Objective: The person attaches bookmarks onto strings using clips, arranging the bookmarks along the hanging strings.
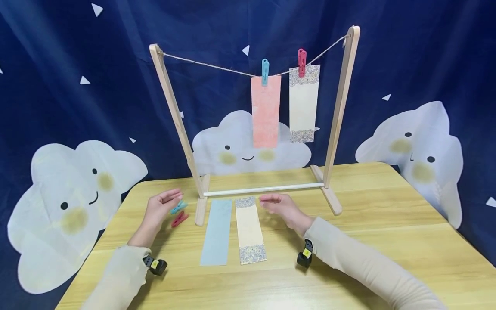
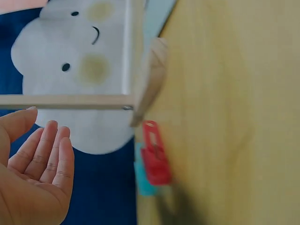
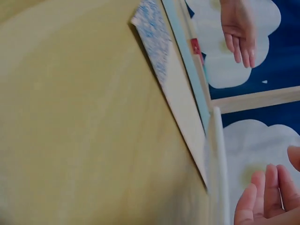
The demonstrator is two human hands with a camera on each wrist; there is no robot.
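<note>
My left hand (image 1: 162, 207) is over the table beside a blue clothespin (image 1: 179, 207) and a red clothespin (image 1: 180, 219); in the left wrist view its fingers (image 2: 44, 154) are loosely bent and hold nothing. To the right, my right hand (image 1: 284, 209) hovers by the top end of a cream paper strip with patterned ends (image 1: 249, 228), holding nothing. A plain light blue paper strip (image 1: 217, 232) lies alongside it. Above, a blue clothespin (image 1: 265, 72) clips a pink strip (image 1: 265, 114) to the string (image 1: 209, 65), and a red clothespin (image 1: 302, 63) clips another patterned strip (image 1: 304, 103).
A wooden frame stands at the back, with a left post (image 1: 176, 116), a right post (image 1: 342, 107) and a white bottom bar (image 1: 267, 189). Its feet rest on the wooden table (image 1: 387, 241). Behind hangs a dark blue curtain (image 1: 217, 26) with white clouds.
</note>
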